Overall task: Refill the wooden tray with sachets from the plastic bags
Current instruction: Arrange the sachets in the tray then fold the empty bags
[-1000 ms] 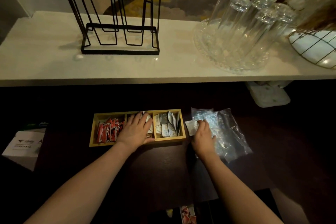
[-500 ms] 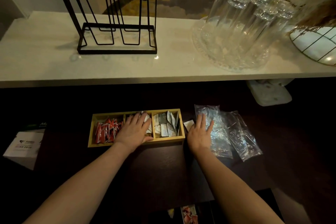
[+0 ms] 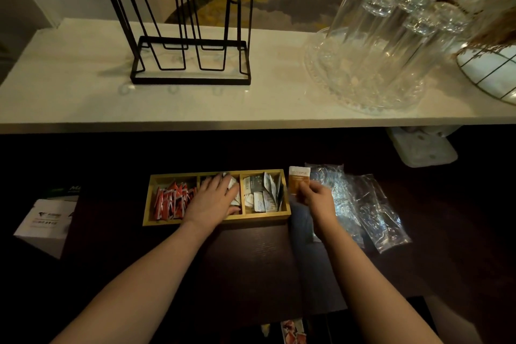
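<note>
The wooden tray point(image 3: 216, 220) has three compartments and lies on a dark lower surface. Red sachets point(image 3: 173, 201) fill its left compartment, and white and grey sachets point(image 3: 262, 193) stand in the right one. My left hand point(image 3: 215, 200) lies flat over the middle compartment, fingers spread on white sachets there. Just right of the tray, my right hand point(image 3: 317, 198) pinches an orange-brown sachet point(image 3: 298, 179) upright. Clear plastic bags point(image 3: 360, 204) lie crumpled to the right of that hand.
A pale counter point(image 3: 83, 103) runs above the dark surface, carrying a black wire rack point(image 3: 190, 58), a glass tray of upturned tumblers point(image 3: 385, 45) and a wire basket point(image 3: 491, 75). A white box point(image 3: 44, 220) sits at the left, a white block point(image 3: 421, 148) at the right.
My right hand went from lying flat on the bags to lifting an orange-brown sachet beside the tray. My left hand stayed on the middle compartment.
</note>
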Available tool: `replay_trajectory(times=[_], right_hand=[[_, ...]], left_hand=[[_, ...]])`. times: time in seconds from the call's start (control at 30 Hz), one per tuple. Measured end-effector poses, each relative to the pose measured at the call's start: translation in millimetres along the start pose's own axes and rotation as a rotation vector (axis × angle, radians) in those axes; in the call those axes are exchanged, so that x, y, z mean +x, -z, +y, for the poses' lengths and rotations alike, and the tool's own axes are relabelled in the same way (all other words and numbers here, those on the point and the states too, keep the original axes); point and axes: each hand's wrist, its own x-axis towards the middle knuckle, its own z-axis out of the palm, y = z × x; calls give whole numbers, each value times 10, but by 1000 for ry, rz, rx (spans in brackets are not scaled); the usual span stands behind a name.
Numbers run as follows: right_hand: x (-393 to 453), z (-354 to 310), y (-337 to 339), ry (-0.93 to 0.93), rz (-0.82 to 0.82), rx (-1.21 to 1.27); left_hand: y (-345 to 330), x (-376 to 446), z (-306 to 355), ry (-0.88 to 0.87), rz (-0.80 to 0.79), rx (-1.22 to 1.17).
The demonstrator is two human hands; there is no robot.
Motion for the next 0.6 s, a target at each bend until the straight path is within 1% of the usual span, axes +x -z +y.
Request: replay_trajectory(times=[0.1, 0.17, 0.23, 0.33, 0.43, 0.53, 0.6], right_hand=[[-65, -15, -101, 50, -32, 2], [-115, -67, -255, 110, -41, -60], [-163, -146, -456, 178, -35, -145], [-250, -281, -728, 294, -18, -327], [-361, -322, -950, 353, -67, -432], [-444, -273, -1123, 409, -60, -540], [-457, -232, -1178, 410, -28, -612]], left_hand=[[7, -14, 3, -14, -6, 18], [-2, -33, -1, -36, -13, 25], [37, -63, -26, -40, -10, -35], [169, -119, -104, 40, 27, -182], [244, -251, -230, 136, 105, -246], [214, -440, -312, 136, 116, -329], [149, -560, -311, 120, 151, -323]])
